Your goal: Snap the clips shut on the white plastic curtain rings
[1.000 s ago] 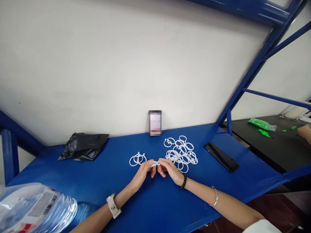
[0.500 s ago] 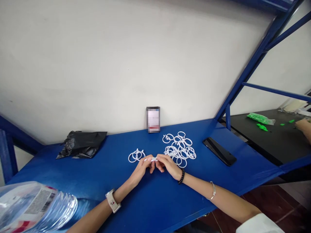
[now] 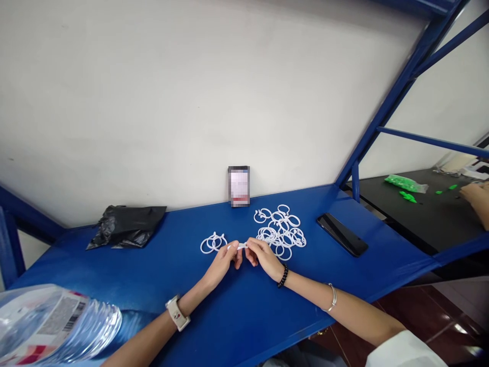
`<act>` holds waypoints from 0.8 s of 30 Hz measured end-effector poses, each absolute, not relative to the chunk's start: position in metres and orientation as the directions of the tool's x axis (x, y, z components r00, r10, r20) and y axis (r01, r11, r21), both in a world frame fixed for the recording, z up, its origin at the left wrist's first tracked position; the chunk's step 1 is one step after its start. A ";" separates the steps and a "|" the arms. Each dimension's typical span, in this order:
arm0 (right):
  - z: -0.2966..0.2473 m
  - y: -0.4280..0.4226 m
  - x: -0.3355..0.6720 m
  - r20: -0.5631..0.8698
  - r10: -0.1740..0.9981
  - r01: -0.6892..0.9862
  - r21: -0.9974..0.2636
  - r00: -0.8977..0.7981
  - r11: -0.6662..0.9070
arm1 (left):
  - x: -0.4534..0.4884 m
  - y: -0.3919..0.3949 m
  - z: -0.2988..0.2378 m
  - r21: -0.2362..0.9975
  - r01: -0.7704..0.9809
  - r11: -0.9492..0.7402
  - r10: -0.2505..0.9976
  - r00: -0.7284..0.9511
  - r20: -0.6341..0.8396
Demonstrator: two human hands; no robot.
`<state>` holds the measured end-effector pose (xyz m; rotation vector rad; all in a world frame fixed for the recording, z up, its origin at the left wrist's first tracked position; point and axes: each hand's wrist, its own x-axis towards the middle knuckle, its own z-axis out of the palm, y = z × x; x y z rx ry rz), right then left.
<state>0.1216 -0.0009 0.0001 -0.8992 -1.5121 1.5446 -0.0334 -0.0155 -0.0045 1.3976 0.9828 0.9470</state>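
Observation:
My left hand (image 3: 222, 263) and my right hand (image 3: 263, 257) meet over the middle of the blue table (image 3: 237, 311), fingers pinched together on one white plastic ring (image 3: 240, 246) held between them. Left of the hands lies a small group of white rings (image 3: 213, 242). A larger pile of several white rings (image 3: 280, 232) lies just behind my right hand. My left wrist carries a white watch (image 3: 176, 314). A dark bead bracelet and a silver bangle sit on my right arm.
A black phone (image 3: 342, 234) lies at the right, a crumpled black plastic bag (image 3: 126, 233) at the back left, a small card (image 3: 239, 186) leans on the wall. A clear water bottle (image 3: 57, 326) is at the near left. Another person's hand (image 3: 473, 196) works by green parts (image 3: 405, 184) on a black table.
Both hands stay pinched on the same ring. The camera has tilted slightly, so everything sits a little higher and further left in view.

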 end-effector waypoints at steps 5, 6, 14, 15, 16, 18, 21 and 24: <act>0.002 0.002 0.123 0.016 0.865 -0.091 -0.995 -0.502 -0.034 | -0.033 -0.016 -0.005 0.998 0.040 -0.050 0.932 0.362 0.032; 0.002 0.002 0.123 0.015 0.857 -0.098 -0.994 -0.516 -0.042 | -0.033 -0.016 -0.005 0.998 0.040 -0.055 0.932 0.361 0.037; 0.001 0.005 0.124 0.012 0.838 -0.193 -0.975 -0.545 -0.112 | -0.035 -0.014 -0.013 0.996 0.040 -0.085 0.937 0.342 0.066; 0.000 0.005 0.124 0.013 0.838 -0.202 -0.972 -0.546 -0.116 | -0.034 -0.014 -0.013 0.995 0.039 -0.088 0.937 0.343 0.069; 0.000 0.005 0.124 0.012 0.838 -0.208 -0.971 -0.545 -0.121 | -0.034 -0.014 -0.013 0.995 0.036 -0.090 0.937 0.343 0.073; -0.001 0.005 0.125 0.004 0.841 -0.217 -0.967 -0.541 -0.135 | -0.033 -0.014 -0.011 0.996 0.018 -0.092 0.937 0.341 0.080; 0.000 0.005 0.125 -0.011 0.833 -0.223 -0.961 -0.553 -0.162 | -0.033 -0.015 -0.008 0.996 -0.023 -0.090 0.934 0.346 0.092; 0.000 0.005 0.125 -0.021 0.822 -0.206 -0.964 -0.568 -0.167 | -0.032 -0.016 -0.005 0.995 -0.040 -0.088 0.934 0.345 0.096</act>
